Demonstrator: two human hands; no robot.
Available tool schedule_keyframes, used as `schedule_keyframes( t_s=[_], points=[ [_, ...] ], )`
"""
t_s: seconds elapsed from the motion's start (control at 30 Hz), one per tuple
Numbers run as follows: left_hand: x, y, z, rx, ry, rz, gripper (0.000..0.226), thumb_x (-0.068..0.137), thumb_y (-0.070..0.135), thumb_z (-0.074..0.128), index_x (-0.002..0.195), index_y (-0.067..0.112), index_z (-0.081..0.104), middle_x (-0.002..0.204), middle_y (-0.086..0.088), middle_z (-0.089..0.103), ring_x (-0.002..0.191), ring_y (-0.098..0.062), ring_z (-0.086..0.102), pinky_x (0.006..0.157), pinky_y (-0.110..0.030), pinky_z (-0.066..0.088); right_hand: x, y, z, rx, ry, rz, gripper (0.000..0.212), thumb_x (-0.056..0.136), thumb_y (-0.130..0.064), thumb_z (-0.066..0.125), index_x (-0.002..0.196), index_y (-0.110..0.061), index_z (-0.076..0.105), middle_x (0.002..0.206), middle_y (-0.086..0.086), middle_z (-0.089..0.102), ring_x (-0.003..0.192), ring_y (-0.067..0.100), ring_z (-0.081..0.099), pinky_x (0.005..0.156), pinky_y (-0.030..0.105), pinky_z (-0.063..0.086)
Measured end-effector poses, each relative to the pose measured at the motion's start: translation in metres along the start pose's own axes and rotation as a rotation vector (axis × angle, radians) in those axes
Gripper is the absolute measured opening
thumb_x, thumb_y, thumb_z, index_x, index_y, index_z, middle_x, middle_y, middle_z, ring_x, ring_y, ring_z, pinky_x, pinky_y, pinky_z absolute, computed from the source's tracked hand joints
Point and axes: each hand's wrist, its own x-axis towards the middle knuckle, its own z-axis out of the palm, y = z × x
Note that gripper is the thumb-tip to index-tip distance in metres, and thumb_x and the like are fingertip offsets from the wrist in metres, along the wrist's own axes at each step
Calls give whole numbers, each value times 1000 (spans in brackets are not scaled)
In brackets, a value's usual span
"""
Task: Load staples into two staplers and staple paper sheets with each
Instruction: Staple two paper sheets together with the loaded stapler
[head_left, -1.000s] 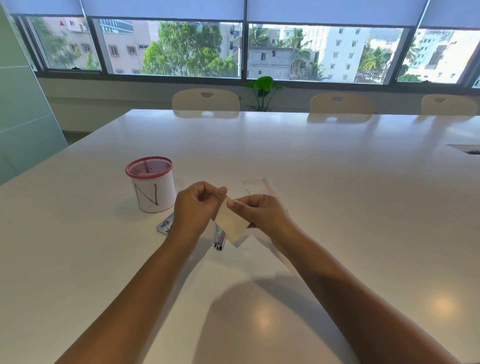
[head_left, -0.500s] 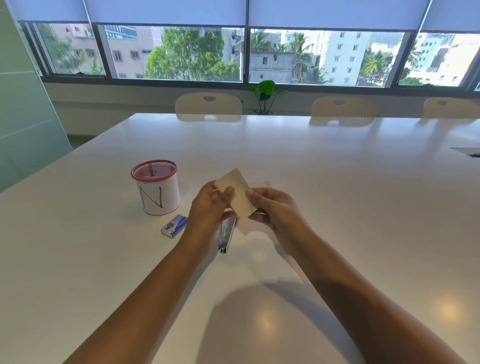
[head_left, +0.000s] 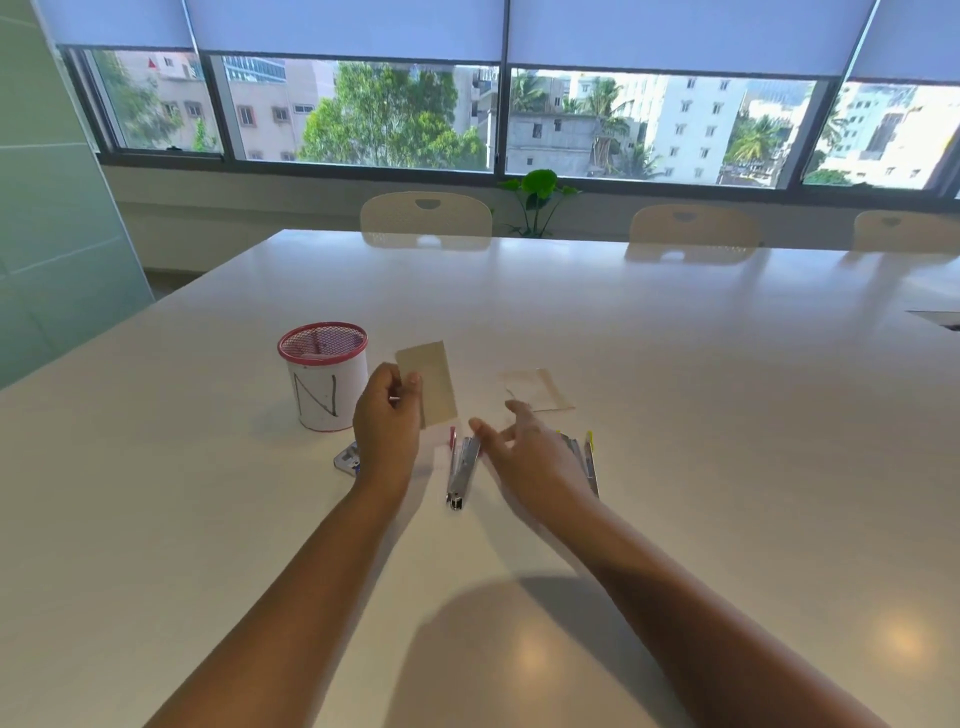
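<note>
My left hand (head_left: 387, 423) pinches a small beige paper sheet (head_left: 432, 382) and holds it upright above the table. My right hand (head_left: 524, 449) hovers open, fingers spread, just right of a red-trimmed metal stapler (head_left: 462, 470) lying on the white table (head_left: 675, 389). A second stapler with yellow trim (head_left: 587, 460) lies partly hidden behind my right hand. Another beige paper sheet (head_left: 540, 397) lies flat beyond my right hand. A small staple box (head_left: 347, 461) peeks out to the left of my left wrist.
A white pen cup (head_left: 324, 382) with a red mesh rim and an "N" on it stands left of my left hand. Chairs (head_left: 426, 218) line the table's far edge, with a potted plant (head_left: 537, 200) by the window.
My right hand has let go of the paper sheet and dropped toward the staplers, fingers open. My left hand keeps the sheet and has shifted it left and up.
</note>
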Motion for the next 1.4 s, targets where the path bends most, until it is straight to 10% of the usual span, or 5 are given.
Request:
schedule_keyframes(
  t_s=[0.17, 0.47, 0.67, 0.93, 1.4],
  points=[
    [4, -8, 1, 82, 7, -88, 20, 96, 24, 42, 83, 8, 45, 68, 2, 45, 66, -13, 46, 61, -23, 46, -9, -15, 27, -306, -40, -25, 91, 85, -63, 44, 148, -12, 2, 144, 11, 39, 132, 28, 35, 105, 41, 33],
    [2, -8, 2, 151, -83, -121, 17, 94, 24, 46, 86, 9, 49, 82, -3, 53, 80, -23, 52, 65, -33, 51, 2, -4, -1, -191, 6, -11, 48, 82, -24, 56, 126, -9, 46, 107, 12, 65, 87, 27, 55, 65, 26, 34],
    [1, -2, 1, -102, -106, -325, 10, 95, 23, 44, 97, 13, 46, 99, -2, 51, 74, -13, 51, 55, -19, 51, 11, 4, -13, 852, -194, 259, 3, 87, -13, 60, 86, -10, 60, 76, 6, 63, 72, 14, 65, 67, 28, 55],
    [3, 1, -3, -255, -155, -392, 14, 94, 23, 45, 106, 18, 42, 108, -6, 47, 92, -24, 51, 64, -27, 50, 16, 7, -13, 1112, -235, 215, 12, 93, -27, 55, 94, -15, 55, 79, 5, 62, 59, 12, 64, 55, 27, 52],
    [5, -4, -6, 112, -536, 50, 27, 97, 26, 36, 116, 11, 47, 91, -4, 59, 72, -16, 60, 49, -14, 48, 9, 5, -15, 725, -415, 109, 43, 87, -58, 44, 104, -22, 59, 90, 2, 60, 67, 12, 53, 53, 20, 41]
  ],
)
